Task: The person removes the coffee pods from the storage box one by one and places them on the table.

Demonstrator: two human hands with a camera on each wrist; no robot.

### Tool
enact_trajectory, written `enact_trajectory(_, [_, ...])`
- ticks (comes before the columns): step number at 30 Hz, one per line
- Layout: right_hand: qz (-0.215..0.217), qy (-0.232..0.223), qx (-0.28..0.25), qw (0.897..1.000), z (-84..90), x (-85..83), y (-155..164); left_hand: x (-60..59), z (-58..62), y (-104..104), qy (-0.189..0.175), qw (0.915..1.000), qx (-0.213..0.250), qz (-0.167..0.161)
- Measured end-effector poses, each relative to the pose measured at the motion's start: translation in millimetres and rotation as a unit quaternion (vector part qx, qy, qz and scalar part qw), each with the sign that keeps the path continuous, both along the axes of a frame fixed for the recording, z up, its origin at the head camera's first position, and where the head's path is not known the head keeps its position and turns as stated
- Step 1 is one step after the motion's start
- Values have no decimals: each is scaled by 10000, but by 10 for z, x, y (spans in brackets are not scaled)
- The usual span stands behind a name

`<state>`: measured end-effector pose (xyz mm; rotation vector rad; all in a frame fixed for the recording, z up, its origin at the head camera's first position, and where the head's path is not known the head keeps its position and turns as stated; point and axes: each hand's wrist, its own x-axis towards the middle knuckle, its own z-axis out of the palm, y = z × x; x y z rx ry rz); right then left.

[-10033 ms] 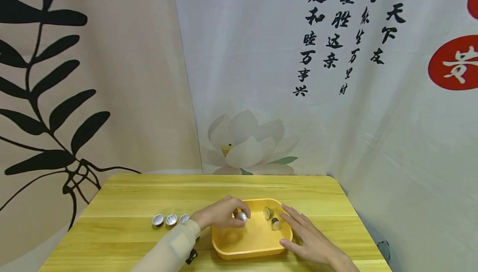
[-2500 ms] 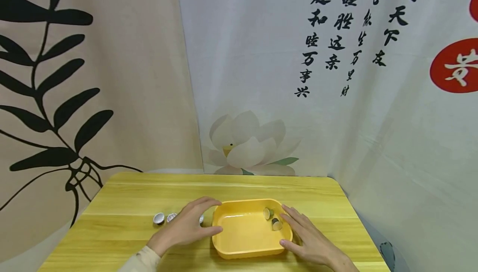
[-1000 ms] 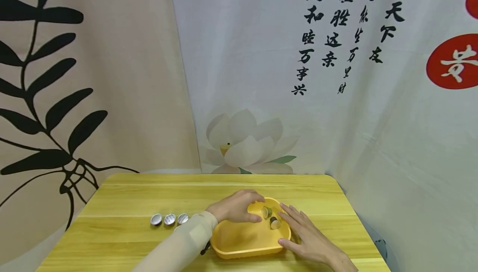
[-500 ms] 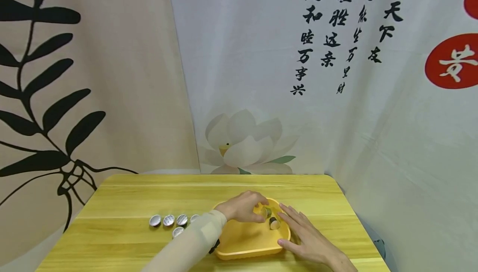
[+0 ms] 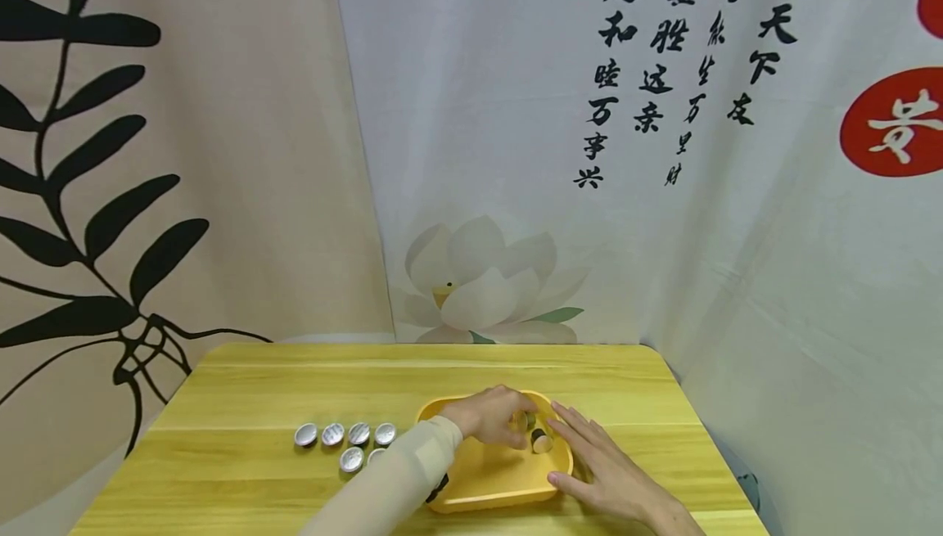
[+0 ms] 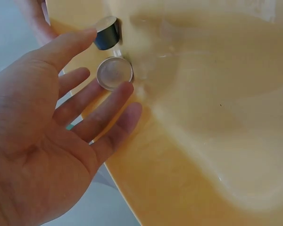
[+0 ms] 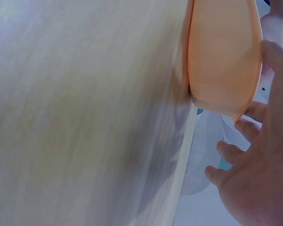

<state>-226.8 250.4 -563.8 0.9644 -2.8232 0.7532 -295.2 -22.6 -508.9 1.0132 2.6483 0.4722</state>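
A yellow tray (image 5: 471, 497) sits on the wooden table (image 5: 250, 389). Two small capsules lie in its far right corner: a silver-faced one (image 6: 114, 73) and a dark one (image 6: 107, 33), the dark one also visible in the head view (image 5: 542, 440). My left hand (image 5: 508, 421) reaches into the tray. In the left wrist view its fingers (image 6: 108, 101) are spread and nearly straight, with tips at the silver-faced capsule and the thumb by the dark one; nothing is pinched. My right hand (image 5: 597, 462) lies flat against the tray's right rim.
Several silver capsules (image 5: 358, 434) lie in a row on the table left of the tray, with two more (image 5: 351, 459) just in front. A printed cloth backdrop (image 5: 516, 151) hangs behind the table. The right wrist view shows the tray's outer wall (image 7: 224, 56) above the table edge.
My left hand left a capsule with those on the table, then went back into the tray and slid right to the two capsules. The right hand has stayed put.
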Motion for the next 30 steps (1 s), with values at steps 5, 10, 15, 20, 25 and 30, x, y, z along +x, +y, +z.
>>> enact_trajectory(5, [35,-18,-59,10000,12,6,-7,-5,-16,3,109,9999,-2,-123])
enact_trajectory(10, [12,3,-51,10000,19,11,-6,-4,-20,-6,94,9999,-60,-90])
enact_trajectory(15, [-3,114,-27,9999,18,15,-9,-9,-26,-15,-134,9999,39,-46])
enact_trajectory(20, [1,237,4,9997,8,20,-10,-2,-27,-17,-129,9999,47,-50])
enact_trajectory(25, [-6,206,14,9998,-1,12,-8,15,-21,-20,-36,10000,0,-19])
enact_trajectory(30, [-26,112,13,9999,-1,5,-9,13,-24,-26,-18,10000,12,-10])
